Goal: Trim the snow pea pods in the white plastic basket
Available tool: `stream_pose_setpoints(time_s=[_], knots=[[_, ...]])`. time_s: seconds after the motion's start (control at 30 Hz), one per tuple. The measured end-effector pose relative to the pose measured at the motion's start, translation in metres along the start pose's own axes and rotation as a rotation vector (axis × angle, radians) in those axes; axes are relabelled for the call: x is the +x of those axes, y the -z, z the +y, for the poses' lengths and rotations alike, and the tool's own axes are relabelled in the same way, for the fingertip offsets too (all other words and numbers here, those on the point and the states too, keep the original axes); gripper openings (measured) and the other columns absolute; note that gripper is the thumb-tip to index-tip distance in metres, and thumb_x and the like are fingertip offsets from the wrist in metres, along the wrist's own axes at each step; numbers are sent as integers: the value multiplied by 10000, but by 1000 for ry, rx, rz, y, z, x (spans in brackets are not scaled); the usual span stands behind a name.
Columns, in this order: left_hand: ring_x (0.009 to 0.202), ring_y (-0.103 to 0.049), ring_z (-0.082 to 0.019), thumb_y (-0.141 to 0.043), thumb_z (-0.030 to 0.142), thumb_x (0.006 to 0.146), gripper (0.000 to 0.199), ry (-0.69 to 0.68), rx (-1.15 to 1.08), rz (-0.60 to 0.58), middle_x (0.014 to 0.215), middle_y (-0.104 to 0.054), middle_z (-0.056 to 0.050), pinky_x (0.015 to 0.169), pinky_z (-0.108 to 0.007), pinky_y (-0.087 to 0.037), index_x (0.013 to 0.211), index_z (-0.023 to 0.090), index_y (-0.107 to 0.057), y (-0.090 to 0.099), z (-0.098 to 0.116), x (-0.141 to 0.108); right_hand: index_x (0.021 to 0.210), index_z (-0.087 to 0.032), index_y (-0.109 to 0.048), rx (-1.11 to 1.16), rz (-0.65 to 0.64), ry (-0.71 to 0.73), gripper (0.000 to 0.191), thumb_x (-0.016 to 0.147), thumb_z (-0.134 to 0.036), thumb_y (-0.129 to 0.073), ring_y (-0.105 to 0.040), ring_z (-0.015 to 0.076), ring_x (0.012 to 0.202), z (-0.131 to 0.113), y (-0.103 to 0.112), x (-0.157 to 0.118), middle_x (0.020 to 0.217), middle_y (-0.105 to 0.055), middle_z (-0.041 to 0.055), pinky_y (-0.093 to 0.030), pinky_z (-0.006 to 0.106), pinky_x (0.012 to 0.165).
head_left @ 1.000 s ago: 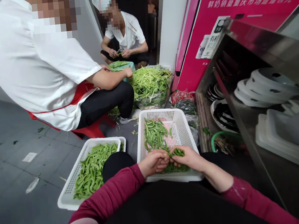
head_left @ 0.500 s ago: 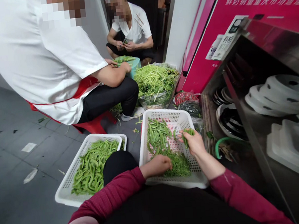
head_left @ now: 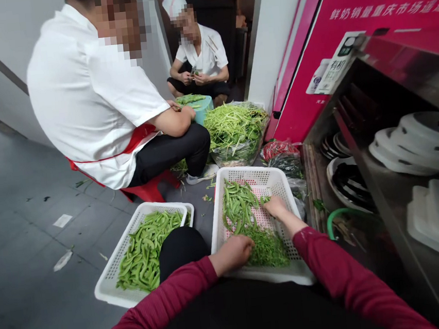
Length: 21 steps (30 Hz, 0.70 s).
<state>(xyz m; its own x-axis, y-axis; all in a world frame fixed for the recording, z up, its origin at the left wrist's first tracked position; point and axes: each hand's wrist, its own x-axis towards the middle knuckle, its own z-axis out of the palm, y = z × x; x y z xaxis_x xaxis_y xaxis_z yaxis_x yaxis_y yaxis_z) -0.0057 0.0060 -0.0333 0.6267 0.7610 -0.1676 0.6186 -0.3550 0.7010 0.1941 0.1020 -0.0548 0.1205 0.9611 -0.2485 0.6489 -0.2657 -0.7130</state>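
A white perforated basket stands in front of me, with flat green pea pods heaped at its far left. Nearer me inside it lies a pile of thin green trimmings. My left hand is closed over the left edge of the trimmings; whatever its fingers hold is hidden. At the basket's right side, my right hand points inward, fingers closed, with green pods showing at its fingertips. A second white basket to my left is filled with pea pods, beside my knee.
One person in white sits on a red stool; another person squats behind. A large bag of leafy greens stands beyond the baskets. On the right are a metal shelf with white dishes and a green-rimmed container.
My right hand has turned from palm up, with a bunch of pods showing, to pointing down and inward over the basket. The left hand stays near the trimmings. The view has shifted slightly.
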Motion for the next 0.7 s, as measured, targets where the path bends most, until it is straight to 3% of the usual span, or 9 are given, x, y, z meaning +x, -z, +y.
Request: stream_pose_setpoints(time_s=[0.07, 0.13, 0.2, 0.3, 0.4, 0.53, 0.7], knots=[[663, -566, -143, -417, 152, 763, 223, 80, -125, 92, 752, -633, -57, 633, -245, -435, 853, 136, -621, 10, 6, 9, 721, -138, -620, 35, -59, 31, 135, 611, -213, -602, -540, 170, 588, -2, 11, -23, 602, -601, 43, -383, 271, 558], [501, -507, -106, -429, 219, 779, 214, 154, -288, 138, 611, -576, -8, 495, -210, -398, 892, 129, -586, 21, 14, 18, 803, -159, -617, 66, -198, 143, 195, 635, -256, -589, -514, 136, 567, -7, 23, -50, 638, -596, -2, -385, 250, 556], [401, -438, -78, -447, 264, 779, 219, 167, -439, 139, 541, -509, 35, 404, -189, -342, 920, 132, -550, 30, 24, 26, 821, -175, -612, 85, -335, 272, 199, 647, -266, -584, -501, 123, 582, -14, 33, -75, 653, -584, -26, -387, 241, 574], [357, -410, -59, -491, 251, 750, 131, 145, -547, 86, 488, -461, 58, 363, -170, -313, 803, 138, -531, 38, 39, 31, 799, -180, -604, 53, -388, 345, 165, 654, -256, -582, -507, 129, 623, -24, 42, -100, 679, -585, -27, -391, 243, 601], [342, -426, -57, -512, 199, 726, 70, 224, -682, 66, 462, -470, 55, 353, -163, -338, 697, 140, -486, 39, 47, 28, 814, -193, -596, -1, -330, 385, 159, 663, -238, -575, -530, 150, 661, -29, 41, -112, 708, -599, -16, -404, 263, 633], [392, -504, -72, -528, 201, 726, 107, 345, -998, 123, 561, -565, -1, 369, -185, -414, 687, 126, -463, 38, 47, 20, 894, -221, -576, -126, -83, 528, 231, 673, -162, -547, -536, 195, 832, -28, 29, -122, 865, -598, 31, -407, 309, 752], [403, -520, -83, -596, 244, 684, 178, 292, -1100, 44, 612, -601, -47, 360, -195, -429, 688, 97, -496, 43, 48, 8, 933, -208, -560, -142, 11, 644, 366, 631, -31, -454, -522, 205, 904, -23, 26, -133, 915, -584, 65, -398, 326, 821]])
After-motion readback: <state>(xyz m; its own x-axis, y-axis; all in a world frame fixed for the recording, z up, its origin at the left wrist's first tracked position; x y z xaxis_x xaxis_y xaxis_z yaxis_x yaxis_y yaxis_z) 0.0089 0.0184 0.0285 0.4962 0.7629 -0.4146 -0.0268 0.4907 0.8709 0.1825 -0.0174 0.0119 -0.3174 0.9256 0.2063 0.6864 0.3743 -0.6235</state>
